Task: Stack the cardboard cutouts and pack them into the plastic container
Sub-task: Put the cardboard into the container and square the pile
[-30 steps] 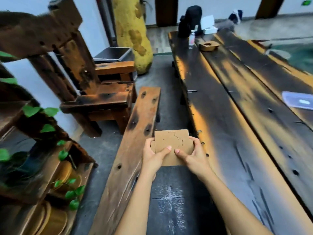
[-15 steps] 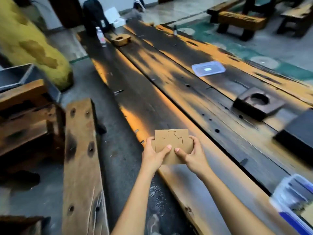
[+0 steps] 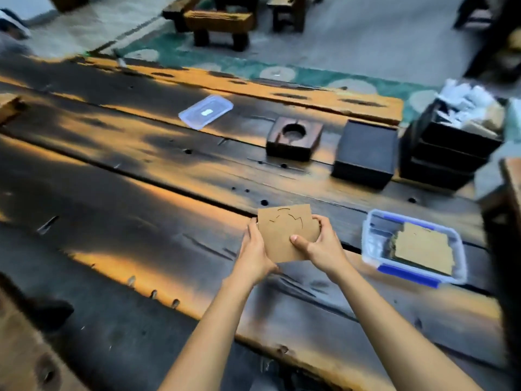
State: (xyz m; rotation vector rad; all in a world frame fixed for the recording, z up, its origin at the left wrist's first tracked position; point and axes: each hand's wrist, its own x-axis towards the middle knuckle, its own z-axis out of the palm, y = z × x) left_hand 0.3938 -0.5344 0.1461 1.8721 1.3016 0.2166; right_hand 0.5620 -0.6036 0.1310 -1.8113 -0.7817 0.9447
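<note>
A: Gripping the cardboard cutouts (image 3: 284,235), both hands hold one stack above the counter (image 3: 141,249): the left hand (image 3: 255,255) clasps its left edge, the right hand (image 3: 321,246) its right edge, thumb across the top face.

B: Position relative to the plastic container (image 3: 372,241)?

A: Just left of it, apart from its rim. The container sits open on the counter with more cutouts (image 3: 423,246) already inside.

B: Surrounding items?

A: Beyond the container: a black box (image 3: 365,152), a wooden block (image 3: 294,139) with a round recess, and stacked black trays (image 3: 448,153). The clear lid (image 3: 205,111) lies far beyond and to the left. Nothing lies between the stack and the container.
</note>
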